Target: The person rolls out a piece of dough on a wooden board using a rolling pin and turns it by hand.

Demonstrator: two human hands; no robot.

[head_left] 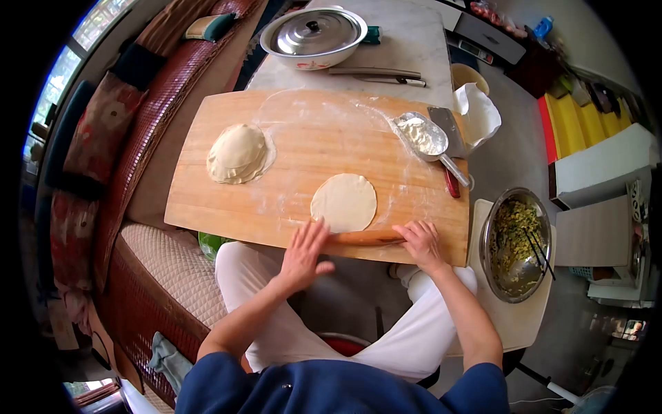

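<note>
A wooden rolling pin (365, 238) lies along the near edge of the floured board (303, 159). My left hand (305, 250) is at the pin's left end, its fingers stretched out and the thumb apart. At the other end, my right hand (420, 244) has its fingers bent over the pin. Just beyond the pin is a thin round dough wrapper (344, 201), its near edge close to the pin. Farther left, a stack of dough rounds (238, 154) rests on the board.
A metal scoop of flour (422, 136) lies by a dark flat blade (448, 131) at the right. Beside the board stands a steel bowl of chopped filling (516, 245) with chopsticks. Behind are a lidded basin (314, 34), a knife (376, 72) and a white bag (478, 116).
</note>
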